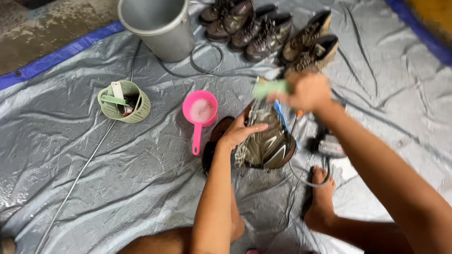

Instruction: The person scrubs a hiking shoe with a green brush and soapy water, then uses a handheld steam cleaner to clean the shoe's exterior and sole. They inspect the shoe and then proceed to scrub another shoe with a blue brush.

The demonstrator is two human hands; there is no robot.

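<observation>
A wet olive-brown sneaker (269,143) with pale stripes lies on the grey tarp (117,164) in front of me. My left hand (241,131) rests flat on its near side and holds it steady. Above the shoe's heel end, my right hand (308,91) is shut on a green scrub brush (269,88), which is blurred. A second dark shoe (215,141) lies partly hidden under my left wrist.
A pink scoop (200,113) with soapy water sits left of the shoe. A green basket (126,102) with small tools stands further left. A grey bucket (160,28) and several brown boots (268,33) line the back. My bare foot (321,197) and a hose lie at right.
</observation>
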